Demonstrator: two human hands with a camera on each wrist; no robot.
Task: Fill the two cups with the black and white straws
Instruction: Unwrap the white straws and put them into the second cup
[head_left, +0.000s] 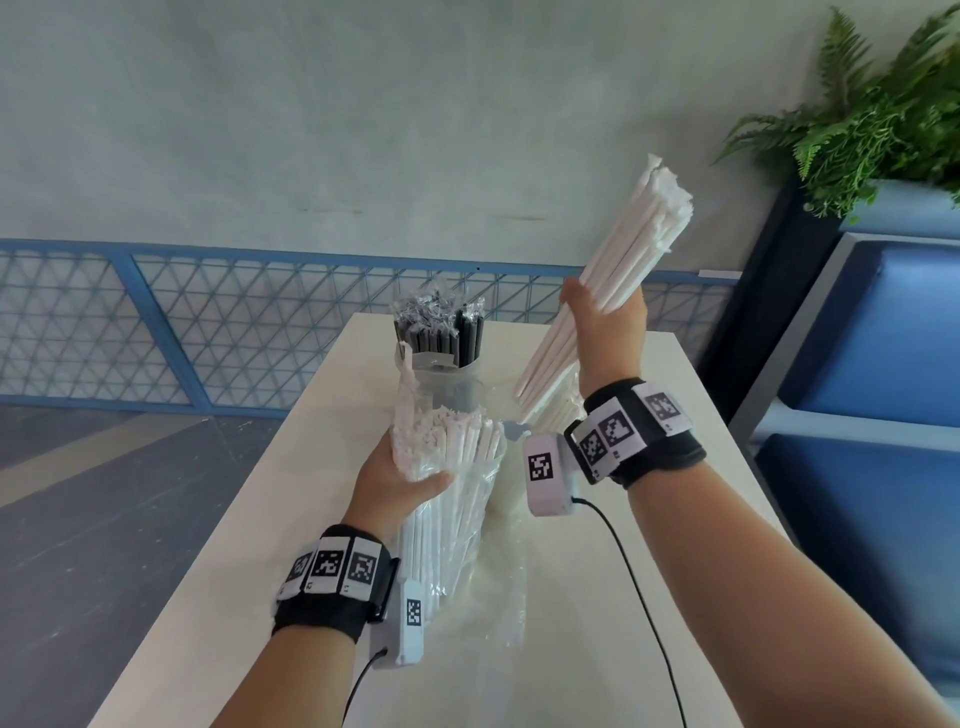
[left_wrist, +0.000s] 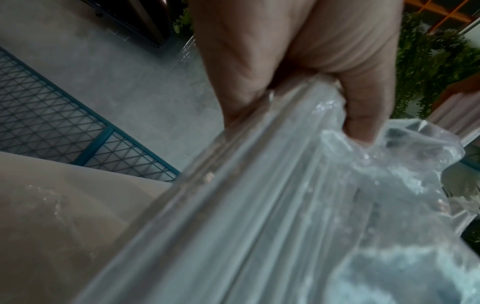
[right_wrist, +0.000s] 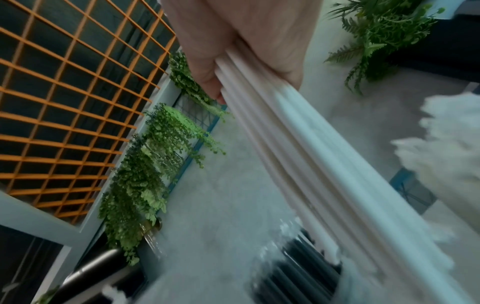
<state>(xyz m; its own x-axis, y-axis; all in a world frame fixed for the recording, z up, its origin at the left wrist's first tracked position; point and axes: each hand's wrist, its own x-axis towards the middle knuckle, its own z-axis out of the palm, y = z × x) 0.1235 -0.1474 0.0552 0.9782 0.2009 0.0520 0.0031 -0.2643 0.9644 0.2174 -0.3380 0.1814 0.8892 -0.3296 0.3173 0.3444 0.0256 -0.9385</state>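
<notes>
While our right hand (head_left: 605, 317) is raised above the far right part of the surface (head_left: 597, 597), its fingers are wrapped tightly around a bundle of white straws (head_left: 631, 249), which tilts up and to the right with its lower ends pointing down toward the middle of the surface. From the right wrist view we see these straws (right_wrist: 298, 164) running out of our closed palm (right_wrist: 246, 41). Our left hand (head_left: 400, 480) grips a clear plastic bag (head_left: 452, 530) packed with more white straws, held nearly upright near the middle of the surface, its bottom on the surface. The left wrist view shows our fingers (left_wrist: 363, 98) curled into the crinkled plastic (left_wrist: 298, 205). Farther away, a clear cup (head_left: 441, 374) stands on the surface holding black straws (head_left: 444, 332) upright, with their wrapper ends bunched at the top. We cannot make out a second cup clearly. A green fern (head_left: 872, 119) sits at the far right, above a blue bench (head_left: 883, 338).
</notes>
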